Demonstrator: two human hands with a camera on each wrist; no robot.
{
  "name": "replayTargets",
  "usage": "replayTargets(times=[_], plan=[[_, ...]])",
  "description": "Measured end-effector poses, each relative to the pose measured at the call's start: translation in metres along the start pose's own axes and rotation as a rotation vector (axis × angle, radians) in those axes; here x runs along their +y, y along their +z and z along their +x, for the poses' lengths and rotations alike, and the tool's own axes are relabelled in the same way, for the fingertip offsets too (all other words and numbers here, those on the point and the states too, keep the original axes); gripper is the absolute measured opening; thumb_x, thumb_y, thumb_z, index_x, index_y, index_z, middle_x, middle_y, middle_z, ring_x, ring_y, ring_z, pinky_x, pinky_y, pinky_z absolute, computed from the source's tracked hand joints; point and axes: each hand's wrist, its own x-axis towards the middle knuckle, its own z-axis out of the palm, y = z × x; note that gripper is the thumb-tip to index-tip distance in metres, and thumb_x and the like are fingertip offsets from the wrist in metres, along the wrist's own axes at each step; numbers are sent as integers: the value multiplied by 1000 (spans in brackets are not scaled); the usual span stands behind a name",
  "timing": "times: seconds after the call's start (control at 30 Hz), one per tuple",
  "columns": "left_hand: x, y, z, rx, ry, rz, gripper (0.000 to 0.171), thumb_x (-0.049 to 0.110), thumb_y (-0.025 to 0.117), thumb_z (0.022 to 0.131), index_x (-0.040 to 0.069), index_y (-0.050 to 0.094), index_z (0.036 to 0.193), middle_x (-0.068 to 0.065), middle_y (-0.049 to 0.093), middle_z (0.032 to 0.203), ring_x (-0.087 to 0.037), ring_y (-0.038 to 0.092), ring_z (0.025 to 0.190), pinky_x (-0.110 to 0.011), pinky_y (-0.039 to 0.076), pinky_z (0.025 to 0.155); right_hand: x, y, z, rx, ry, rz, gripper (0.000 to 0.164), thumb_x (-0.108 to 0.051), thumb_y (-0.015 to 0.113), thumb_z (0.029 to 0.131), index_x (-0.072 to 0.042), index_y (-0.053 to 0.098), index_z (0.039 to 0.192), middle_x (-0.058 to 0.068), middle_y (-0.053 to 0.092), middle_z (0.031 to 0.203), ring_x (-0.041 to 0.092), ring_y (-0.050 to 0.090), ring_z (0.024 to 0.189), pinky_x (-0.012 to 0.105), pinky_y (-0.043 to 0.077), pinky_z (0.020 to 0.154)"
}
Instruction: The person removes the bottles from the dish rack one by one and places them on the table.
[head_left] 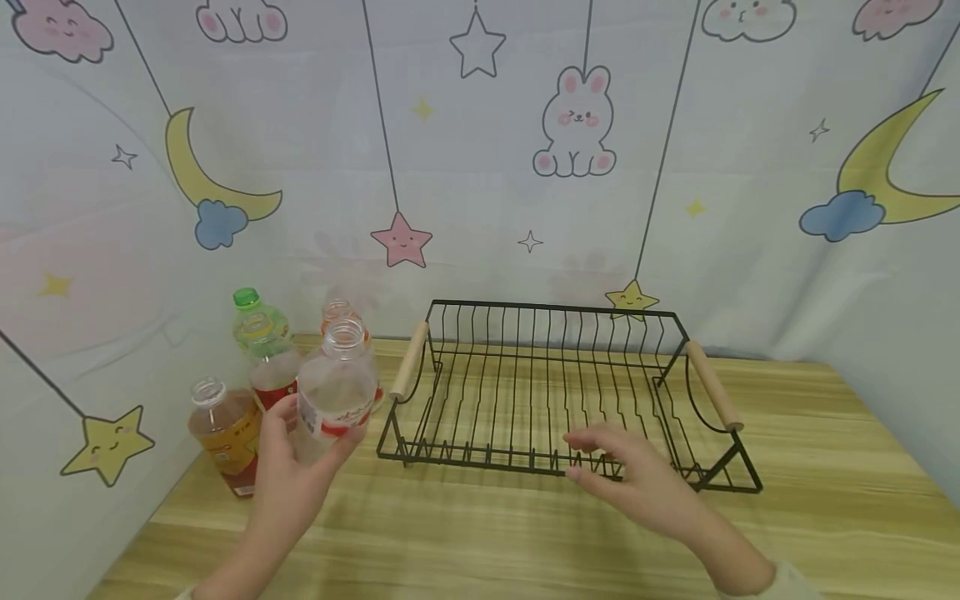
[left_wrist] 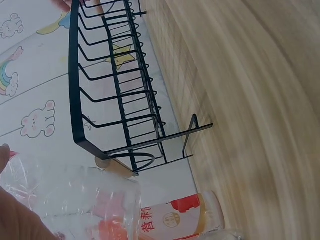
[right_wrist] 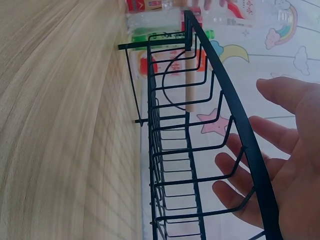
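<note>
My left hand grips a clear, uncapped plastic bottle with a red and white label. The bottle is upright, held just left of a black wire dish rack. Thumb and fingers lie on opposite sides of its lower body. In the left wrist view the bottle lies across the lower left corner, see-through. My right hand is at the rack's front edge, fingers spread and slightly bent around nothing. From the right wrist, that hand appears beside the rack's black rail, which overlaps it.
Several bottles cluster at the left wall: a green-capped one, a clear one with a yellow neck ring, an amber one, and an orange-necked one behind. Wooden handles flank the rack. A patterned curtain hangs behind the wooden table.
</note>
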Motion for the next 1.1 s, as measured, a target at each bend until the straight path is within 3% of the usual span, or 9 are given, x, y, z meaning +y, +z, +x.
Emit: replayTargets(times=[0.23, 0.37, 0.57, 0.83, 1.1], plan=[[-11, 0, -1, -38, -126, 26, 87, 35, 74, 85, 3, 21, 145, -22, 30, 144, -40, 28, 134, -64, 22, 108, -2, 1, 0, -35, 17, -4, 38, -41, 62, 92, -19, 63, 123, -10, 62, 118, 17, 58, 106, 42, 50, 90], [-17, 0, -2, -58, -165, 13, 88, 38, 71, 87, 2, 16, 146, -24, 27, 145, -42, 26, 135, -64, 22, 108, -1, 3, -1, -30, -3, -9, 36, -40, 62, 92, -19, 64, 122, -11, 62, 115, 16, 58, 103, 41, 51, 87], [-24, 1, -3, -77, -196, -29, 84, 36, 68, 89, 0, 16, 144, -25, 27, 144, -40, 27, 132, -59, 25, 108, -2, 3, -1, -19, -9, -24, 33, -39, 63, 92, -21, 65, 120, -13, 62, 112, 16, 58, 100, 38, 51, 85], [-35, 3, -4, -93, -218, -5, 83, 33, 65, 92, -6, 14, 145, -29, 24, 143, -44, 28, 129, -58, 27, 106, -2, 4, -2, -7, -2, -43, 32, -39, 64, 92, -21, 65, 119, -15, 62, 110, 12, 58, 98, 35, 51, 83], [-39, 3, -4, -126, -270, -22, 88, 38, 65, 92, -4, 10, 146, -29, 20, 146, -45, 25, 132, -61, 24, 109, -1, 4, -2, 13, -12, -57, 31, -36, 66, 91, -22, 66, 118, -16, 62, 109, 13, 58, 97, 35, 51, 82]])
